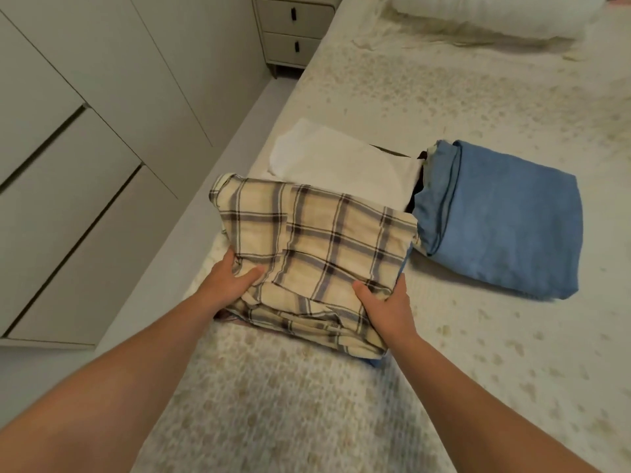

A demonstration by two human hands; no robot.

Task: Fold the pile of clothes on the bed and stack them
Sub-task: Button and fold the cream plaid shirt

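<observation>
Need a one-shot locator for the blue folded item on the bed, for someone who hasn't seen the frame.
Start at the bed with the speckled cream cover and the white pillow at its head. Partway down lie three folded garments: a white one, a plaid one held by both hands, and, rightmost, the blue folded item. It is the only solid blue piece, untouched.

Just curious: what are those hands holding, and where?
Both hold the folded plaid shirt: left hand grips its near-left edge, right hand its near-right edge.
</observation>
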